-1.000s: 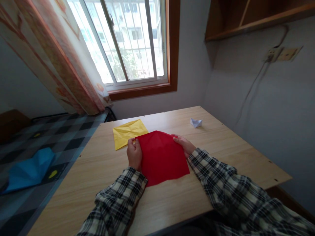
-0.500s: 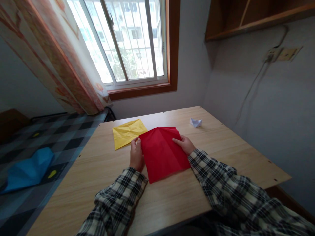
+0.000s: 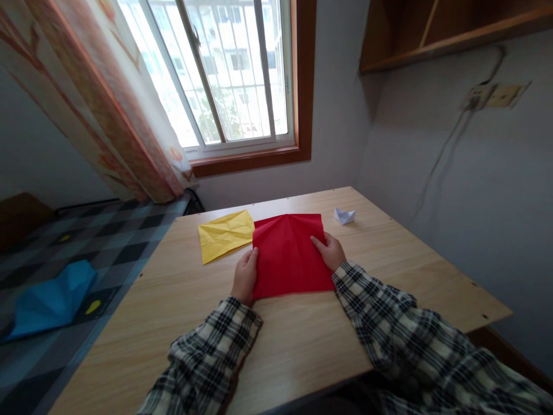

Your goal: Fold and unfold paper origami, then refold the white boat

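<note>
Head view: both hands [image 3: 244, 276] flat on red paper [image 3: 290, 253].

From my feed: red paper [image 3: 290, 253] hides the table [image 3: 302, 346] under it and covers the near corner of the yellow paper [image 3: 224, 233]. Left hand [image 3: 245, 276] and right hand [image 3: 332, 252] sit at its side edges; palms face down, so I can't tell whether fingertips are tucked under the sheet. Small white folded piece [image 3: 344, 215] is too small to make out its shape. Blue sheet [image 3: 52, 300] is cut off at the left edge. Both sleeves run off the bottom edge.
</note>
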The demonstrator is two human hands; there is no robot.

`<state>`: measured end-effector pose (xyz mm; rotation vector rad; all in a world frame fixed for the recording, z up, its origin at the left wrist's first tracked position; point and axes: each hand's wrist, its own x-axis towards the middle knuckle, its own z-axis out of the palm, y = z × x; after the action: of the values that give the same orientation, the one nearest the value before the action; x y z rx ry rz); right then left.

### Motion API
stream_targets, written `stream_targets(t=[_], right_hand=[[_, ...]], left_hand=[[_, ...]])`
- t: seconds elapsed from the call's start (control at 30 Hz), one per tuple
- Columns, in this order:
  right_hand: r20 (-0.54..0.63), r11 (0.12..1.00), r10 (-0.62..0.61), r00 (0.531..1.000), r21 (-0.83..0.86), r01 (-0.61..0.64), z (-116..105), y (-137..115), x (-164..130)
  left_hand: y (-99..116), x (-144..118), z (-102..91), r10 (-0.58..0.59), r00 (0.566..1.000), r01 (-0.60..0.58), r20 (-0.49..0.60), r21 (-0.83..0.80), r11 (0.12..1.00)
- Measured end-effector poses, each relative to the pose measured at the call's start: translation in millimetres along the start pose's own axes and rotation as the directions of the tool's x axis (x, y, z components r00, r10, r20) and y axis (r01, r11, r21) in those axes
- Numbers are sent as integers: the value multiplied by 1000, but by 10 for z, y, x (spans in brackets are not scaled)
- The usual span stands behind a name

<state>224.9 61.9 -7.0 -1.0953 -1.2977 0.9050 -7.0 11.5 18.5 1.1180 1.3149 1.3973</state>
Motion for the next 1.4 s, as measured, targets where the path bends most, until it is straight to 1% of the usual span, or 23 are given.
stream_targets(t=[0.1,0.13,0.2,0.27,0.43,0.6,0.8,0.97,1.03,1.1,1.17,1.27,1.33,1.4], right_hand=[[-9,998,-14,1000,-62,14,1,-21,-12],[-17,996,-13,1000,-87,11,-1,-29,-14],[-33,991,-9,999,-131,5,-8,-50,-14],[-47,989,-9,999,-145,2,-14,-72,-14],[-62,994,-2,998,-110,-5,-17,-120,-17],[-56,997,25,998,-69,-29,-23,-123,-2],[-42,999,29,999,-26,-30,-22,-64,26],[-151,999,-14,988,-51,7,-36,10,68],[-163,999,-8,987,-52,0,-54,36,92],[-152,999,7,988,-46,-15,-72,59,112],[-132,999,42,990,24,-39,-84,80,124],[-68,968,148,987,215,-130,-91,95,134],[18,915,219,975,342,-212,-91,79,133],[122,853,239,963,447,-268,-87,43,124]], left_hand=[[23,28,-44,149,986,-127,-73,245,961],[36,30,-50,182,980,-151,-78,298,942],[60,26,-48,213,974,-178,-70,341,923],[76,15,-34,223,973,-191,-58,334,923],[74,0,-9,249,967,-220,-51,323,920],[55,3,-33,324,942,-264,-87,401,877],[54,23,-67,344,936,-280,-79,426,860],[44,16,-46,326,943,-276,-73,379,883],[36,8,-36,323,944,-280,-66,355,892],[29,8,-38,321,945,-283,-63,338,898],[24,19,-58,318,946,-280,-65,334,900],[16,54,-106,303,951,-265,-67,332,905],[10,76,-131,285,957,-256,-47,323,911],[4,85,-139,268,964,-252,-8,313,916]])
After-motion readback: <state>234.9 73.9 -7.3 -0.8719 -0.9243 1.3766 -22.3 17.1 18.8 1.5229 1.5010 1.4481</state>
